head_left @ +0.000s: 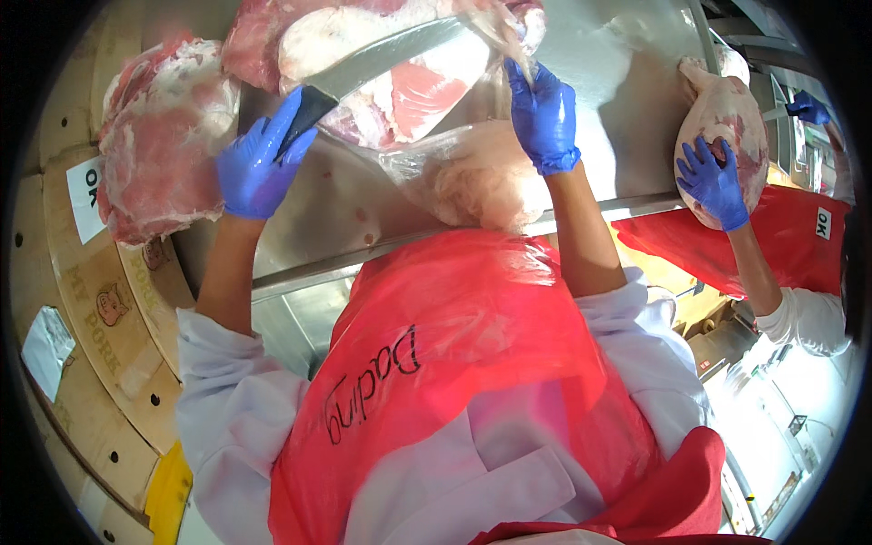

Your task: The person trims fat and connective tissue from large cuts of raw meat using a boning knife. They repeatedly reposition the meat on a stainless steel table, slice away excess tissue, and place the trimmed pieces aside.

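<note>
My left hand, in a blue glove, is closed round the black handle of a knife. Its broad blade points up and right, across a large cut of raw meat with pale fat and a pink cut face. My right hand, gloved in blue too, pinches a thin see-through sheet at the meat's right end. This sheet looks like plastic film. It hangs toward a pale, fatty lump near the table's front edge. The blade hides part of the meat.
Another raw meat piece lies left, over printed cardboard boxes. The metal table runs across the front. At right, a co-worker's gloved hand rests on a meat leg; a farther blue-gloved hand shows beyond.
</note>
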A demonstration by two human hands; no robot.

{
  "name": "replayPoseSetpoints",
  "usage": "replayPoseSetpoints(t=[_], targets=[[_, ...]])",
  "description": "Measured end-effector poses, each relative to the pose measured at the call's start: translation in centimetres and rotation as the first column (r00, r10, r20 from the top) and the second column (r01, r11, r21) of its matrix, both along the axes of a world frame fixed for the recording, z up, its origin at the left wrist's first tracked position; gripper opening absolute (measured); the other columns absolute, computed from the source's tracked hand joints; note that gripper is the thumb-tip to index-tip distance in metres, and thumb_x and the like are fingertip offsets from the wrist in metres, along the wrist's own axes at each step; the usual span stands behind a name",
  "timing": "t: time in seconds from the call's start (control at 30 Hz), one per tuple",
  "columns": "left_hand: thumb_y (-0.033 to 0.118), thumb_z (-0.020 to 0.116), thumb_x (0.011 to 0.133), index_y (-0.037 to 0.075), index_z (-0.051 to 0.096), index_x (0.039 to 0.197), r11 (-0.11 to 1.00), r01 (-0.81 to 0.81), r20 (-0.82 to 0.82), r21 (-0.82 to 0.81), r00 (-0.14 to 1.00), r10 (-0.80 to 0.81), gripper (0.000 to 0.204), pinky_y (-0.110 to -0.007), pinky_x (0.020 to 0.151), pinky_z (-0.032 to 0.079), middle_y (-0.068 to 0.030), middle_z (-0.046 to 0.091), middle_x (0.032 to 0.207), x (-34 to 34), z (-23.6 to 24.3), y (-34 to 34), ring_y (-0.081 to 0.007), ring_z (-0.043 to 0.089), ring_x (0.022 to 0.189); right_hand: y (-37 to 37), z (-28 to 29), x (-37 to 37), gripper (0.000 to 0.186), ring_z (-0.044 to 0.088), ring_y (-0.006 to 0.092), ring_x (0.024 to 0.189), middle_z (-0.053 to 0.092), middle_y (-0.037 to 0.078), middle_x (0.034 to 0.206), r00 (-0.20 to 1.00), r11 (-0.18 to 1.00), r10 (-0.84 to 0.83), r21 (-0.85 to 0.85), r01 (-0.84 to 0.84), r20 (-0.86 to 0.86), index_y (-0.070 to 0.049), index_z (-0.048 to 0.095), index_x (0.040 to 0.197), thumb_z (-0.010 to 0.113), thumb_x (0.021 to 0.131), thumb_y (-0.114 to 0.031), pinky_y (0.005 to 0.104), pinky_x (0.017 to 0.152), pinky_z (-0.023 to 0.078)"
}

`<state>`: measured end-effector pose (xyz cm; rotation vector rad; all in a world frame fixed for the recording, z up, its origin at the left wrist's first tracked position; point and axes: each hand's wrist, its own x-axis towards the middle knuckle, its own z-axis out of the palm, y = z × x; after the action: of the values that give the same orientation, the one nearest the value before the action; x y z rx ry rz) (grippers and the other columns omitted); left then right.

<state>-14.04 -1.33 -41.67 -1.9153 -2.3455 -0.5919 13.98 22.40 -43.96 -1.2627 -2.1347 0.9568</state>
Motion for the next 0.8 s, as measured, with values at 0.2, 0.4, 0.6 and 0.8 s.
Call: replayPoseSetpoints(t=[0.2,0.4,0.6,0.8], targets=[[0.03,0.076,0.091,0.015,0.062,0.139,0.986,-0.132,0.202,-0.098,0.968,0.15,0.052,-0.04,0.068,0.057,-0.0154,0.073,0.1,6.4,1.3,-2.0,-0.0323,0.072,0.079,-1.0,3.8,0.0,0.02,0.065,0.0407,0.07,0.068,0.018,0.081,0.95,0.876,0.185,0.397,-0.275,0.25,-0.01,0.07,0.094,0.063,0.097,-0.029,0.0486,0.06,0.052],[0.029,0.074,0.093,0.014,0.061,0.14,0.986,-0.163,0.309,-0.039,0.936,0.167,0.051,-0.038,0.07,0.057,-0.0162,0.074,0.103,13.0,1.3,-0.1,-0.0309,0.073,0.08,-2.9,4.5,2.1,0.025,0.062,0.0398,0.062,0.063,0.018,0.073,0.927,0.81,0.231,0.469,-0.351,0.295,-0.008,0.06,0.08,0.066,0.096,-0.027,0.0481,0.055,0.049],[0.031,0.07,0.095,0.014,0.059,0.142,0.982,-0.042,0.46,-0.183,0.88,0.123,0.051,-0.04,0.083,0.056,-0.0182,0.072,0.114,13.4,4.7,4.8,-0.0352,0.072,0.098,-3.1,7.4,4.4,0.022,0.066,0.0362,0.066,0.068,0.022,0.078,0.984,0.989,0.145,0.031,-0.142,-0.107,-0.002,0.073,0.095,0.065,0.099,-0.022,0.04,0.062,0.051],[0.024,0.068,0.097,0.006,0.059,0.14,0.954,0.029,0.513,-0.3,0.847,0.136,0.048,-0.036,0.094,0.053,-0.0191,0.07,0.124,10.9,11.3,1.3,-0.0269,0.07,0.111,-2.2,5.8,7.2,0.029,0.065,0.012,0.072,0.073,0.013,0.08,0.942,0.993,-0.071,-0.11,0.036,-0.327,0.006,0.072,0.1,0.063,0.103,-0.021,0.0315,0.07,0.054]])
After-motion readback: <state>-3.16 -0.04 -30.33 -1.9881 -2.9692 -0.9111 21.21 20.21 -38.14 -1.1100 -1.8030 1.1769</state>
